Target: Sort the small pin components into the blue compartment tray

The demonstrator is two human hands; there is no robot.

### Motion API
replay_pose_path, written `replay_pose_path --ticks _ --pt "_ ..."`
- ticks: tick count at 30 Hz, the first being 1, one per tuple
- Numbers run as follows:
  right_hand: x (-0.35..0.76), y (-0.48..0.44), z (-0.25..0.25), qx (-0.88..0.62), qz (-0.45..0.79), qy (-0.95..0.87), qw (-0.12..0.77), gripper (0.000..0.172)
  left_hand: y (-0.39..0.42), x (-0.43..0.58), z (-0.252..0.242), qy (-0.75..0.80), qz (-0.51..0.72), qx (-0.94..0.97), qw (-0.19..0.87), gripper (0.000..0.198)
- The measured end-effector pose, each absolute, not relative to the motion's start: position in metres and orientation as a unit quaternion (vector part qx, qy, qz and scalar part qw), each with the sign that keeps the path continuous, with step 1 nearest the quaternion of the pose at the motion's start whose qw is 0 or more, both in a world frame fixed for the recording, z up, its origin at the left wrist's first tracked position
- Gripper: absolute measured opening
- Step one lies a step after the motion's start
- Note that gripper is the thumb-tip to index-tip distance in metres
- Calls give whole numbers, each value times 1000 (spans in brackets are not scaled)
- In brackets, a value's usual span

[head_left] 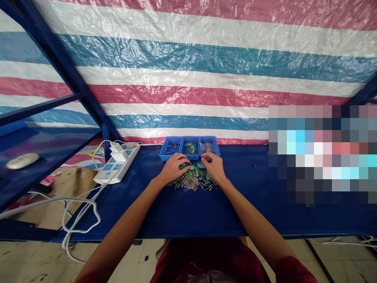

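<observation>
A heap of thin metal nail-like pins, green pieces and small clear plastic bags lies on the blue table in front of me. My left hand is over the left side of the heap, its thumb and fingers apart with green showing between them. Over the right side, my right hand has thumb and forefinger brought together; anything between them is too small to make out. Just beyond both hands stands a blue three-compartment tray. A few pins are in its left compartment, green pieces in the middle, clear bags in the right.
A white power strip with a plugged-in charger lies left, its white cables hanging over the table edge. One small dark piece lies to the right. Striped sheeting rises behind the table. The far right is blurred out.
</observation>
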State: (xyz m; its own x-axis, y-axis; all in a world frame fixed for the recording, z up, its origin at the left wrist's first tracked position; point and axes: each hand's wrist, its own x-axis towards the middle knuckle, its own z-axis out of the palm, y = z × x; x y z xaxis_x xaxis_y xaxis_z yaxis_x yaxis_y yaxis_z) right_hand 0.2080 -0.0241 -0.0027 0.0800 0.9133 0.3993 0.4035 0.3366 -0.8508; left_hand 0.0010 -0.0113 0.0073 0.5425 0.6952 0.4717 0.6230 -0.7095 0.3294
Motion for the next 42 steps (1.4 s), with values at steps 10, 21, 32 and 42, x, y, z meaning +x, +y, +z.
replay_pose_path --ticks 10,21,32,42 --pt "208 -24 -6 -521 141 -693 477 16 -14 10 -3 332 253 908 29 22" --pt "205 -31 -2 -394 142 -782 462 25 -26 12 12 386 400 830 45 24" --pt "203 -33 -1 -424 229 -722 497 35 -22 16 10 429 480 706 293 30" --pt "202 -35 -3 -357 103 -759 535 28 -28 16 21 396 444 693 407 47"
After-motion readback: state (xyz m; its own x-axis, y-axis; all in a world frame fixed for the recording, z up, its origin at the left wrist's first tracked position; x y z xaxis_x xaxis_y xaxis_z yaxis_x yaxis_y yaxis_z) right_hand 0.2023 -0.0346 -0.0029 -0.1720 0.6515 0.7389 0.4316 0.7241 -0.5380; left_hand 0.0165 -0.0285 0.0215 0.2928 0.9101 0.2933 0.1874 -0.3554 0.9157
